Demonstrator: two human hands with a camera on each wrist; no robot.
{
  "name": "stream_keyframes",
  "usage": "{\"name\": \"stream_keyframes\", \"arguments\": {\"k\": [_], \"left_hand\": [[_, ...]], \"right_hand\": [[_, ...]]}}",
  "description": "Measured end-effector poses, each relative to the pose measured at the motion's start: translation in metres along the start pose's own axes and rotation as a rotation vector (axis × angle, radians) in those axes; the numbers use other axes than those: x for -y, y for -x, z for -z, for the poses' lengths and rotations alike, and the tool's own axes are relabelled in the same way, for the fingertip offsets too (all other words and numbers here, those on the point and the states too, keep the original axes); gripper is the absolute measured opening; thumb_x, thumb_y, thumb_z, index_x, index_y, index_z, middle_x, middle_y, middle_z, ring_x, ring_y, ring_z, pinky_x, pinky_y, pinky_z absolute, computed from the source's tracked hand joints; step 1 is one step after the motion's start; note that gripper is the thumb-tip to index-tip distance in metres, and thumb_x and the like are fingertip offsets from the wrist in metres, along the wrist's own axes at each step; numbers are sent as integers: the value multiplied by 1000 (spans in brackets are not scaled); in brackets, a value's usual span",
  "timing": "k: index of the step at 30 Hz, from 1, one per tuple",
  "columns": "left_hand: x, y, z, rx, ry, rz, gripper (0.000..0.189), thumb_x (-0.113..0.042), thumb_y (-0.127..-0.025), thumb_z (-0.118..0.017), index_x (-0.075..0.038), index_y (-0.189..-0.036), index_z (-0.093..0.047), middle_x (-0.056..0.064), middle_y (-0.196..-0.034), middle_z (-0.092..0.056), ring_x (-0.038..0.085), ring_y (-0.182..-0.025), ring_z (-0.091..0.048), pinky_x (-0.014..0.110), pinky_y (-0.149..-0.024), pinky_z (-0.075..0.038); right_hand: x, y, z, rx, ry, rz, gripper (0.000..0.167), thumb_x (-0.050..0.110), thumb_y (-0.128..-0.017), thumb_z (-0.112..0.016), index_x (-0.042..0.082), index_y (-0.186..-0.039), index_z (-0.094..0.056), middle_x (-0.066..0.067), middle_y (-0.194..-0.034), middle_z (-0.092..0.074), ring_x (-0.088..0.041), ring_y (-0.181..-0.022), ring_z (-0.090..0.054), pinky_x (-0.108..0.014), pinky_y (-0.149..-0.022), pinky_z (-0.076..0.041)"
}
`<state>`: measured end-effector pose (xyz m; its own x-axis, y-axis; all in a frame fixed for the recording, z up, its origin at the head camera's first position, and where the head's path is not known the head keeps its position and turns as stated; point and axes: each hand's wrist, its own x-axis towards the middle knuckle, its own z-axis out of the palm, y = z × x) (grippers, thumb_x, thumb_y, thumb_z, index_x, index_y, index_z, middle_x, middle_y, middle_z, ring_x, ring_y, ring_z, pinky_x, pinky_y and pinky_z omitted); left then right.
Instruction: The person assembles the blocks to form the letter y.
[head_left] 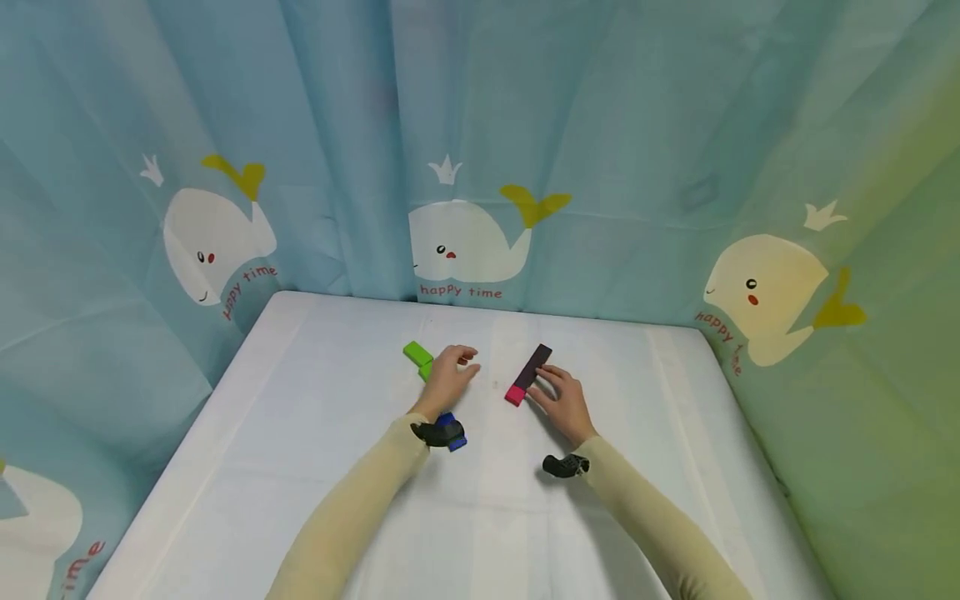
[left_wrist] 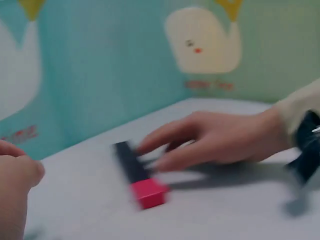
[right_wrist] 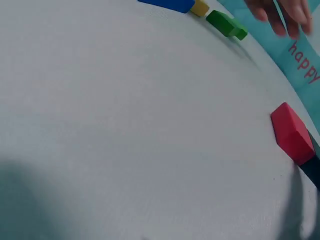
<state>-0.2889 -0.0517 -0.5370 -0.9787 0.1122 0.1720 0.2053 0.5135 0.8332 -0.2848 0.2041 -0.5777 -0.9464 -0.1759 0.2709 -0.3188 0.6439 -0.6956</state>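
A long dark block [head_left: 534, 367] lies on the white table with a pinkish-red block [head_left: 515, 395] at its near end; the two look end to end. My right hand [head_left: 566, 403] is at the dark block's right side, thumb and fingertips at its edge and not round it. In the left wrist view, that right hand [left_wrist: 215, 137] has its fingers loosely bent beside the dark block [left_wrist: 131, 162]. My left hand [head_left: 452, 379] is raised near green blocks [head_left: 417, 353] and partly covers them. Its thumb and fingers are apart, with nothing between them.
Blue pieces [head_left: 457, 445] show around my left wrist in the head view. In the right wrist view, a blue block [right_wrist: 172, 4], a yellow block [right_wrist: 200, 8] and a green piece [right_wrist: 227, 25] form a line. A whale-print curtain [head_left: 480, 125] stands behind the table [head_left: 315, 483].
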Motion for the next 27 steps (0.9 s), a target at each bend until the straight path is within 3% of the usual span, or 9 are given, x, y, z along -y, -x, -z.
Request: {"name": "stream_keyframes", "arguments": {"k": [2, 5, 9, 14, 18, 21, 27], "left_hand": [[9, -4, 19, -58, -34, 18, 31, -14, -94, -65, -2, -123, -63, 15, -120, -59, 32, -110, -55, 43, -93, -45], [24, -5, 41, -133, -123, 104, 35, -13, -92, -69, -2, -124, -63, 17, -125, -55, 36, -116, -49, 45, -96, -42], [38, -1, 55, -132, -245, 181, 41, -15, -88, -74, -1, -124, -64, 20, -123, -52, 37, -113, -46, 46, -94, -39], [44, 5, 58, -54, -256, 187, 38, -15, -88, -72, 1, -122, -64, 20, -117, -52, 34, -107, -49, 44, -95, -41], [48, 9, 57, -19, -222, 155, 35, -15, -89, -72, 2, -119, -64, 18, -115, -54, 30, -105, -52, 43, -96, -42], [51, 12, 55, 25, -224, 120, 41, -21, -87, -75, 3, -118, -63, 18, -114, -53, 29, -102, -52, 42, -92, -44], [50, 19, 50, 75, -288, 115, 56, -31, -81, -80, 4, -120, -57, 21, -121, -49, 32, -108, -50, 43, -95, -44]], "right_hand": [[2, 2, -2, -14, -11, 13, 49, 22, -89, -73, 0, -132, -60, -19, -141, -49, -39, -129, -41, -55, -104, -27], [5, 3, -7, -16, -7, 16, 50, 26, -89, -73, 4, -132, -60, -16, -143, -48, -41, -127, -40, -59, -100, -26], [6, 4, -12, -11, 46, -3, 50, 31, -89, -72, 8, -133, -61, -12, -144, -47, -42, -124, -40, -62, -93, -26], [3, 4, -14, -13, 94, -6, 50, 31, -89, -72, 9, -133, -61, -11, -145, -46, -41, -125, -40, -59, -92, -27], [2, 2, -14, -3, 93, -9, 50, 33, -90, -71, 9, -133, -62, -11, -146, -46, -40, -126, -40, -58, -93, -27], [1, 2, -13, 5, 94, -24, 50, 33, -90, -71, 10, -133, -62, -10, -146, -45, -40, -126, -39, -57, -93, -27], [0, 2, -15, 13, 94, -26, 50, 34, -90, -71, 10, -133, -62, -10, -146, -45, -40, -126, -39, -56, -91, -27]]}}
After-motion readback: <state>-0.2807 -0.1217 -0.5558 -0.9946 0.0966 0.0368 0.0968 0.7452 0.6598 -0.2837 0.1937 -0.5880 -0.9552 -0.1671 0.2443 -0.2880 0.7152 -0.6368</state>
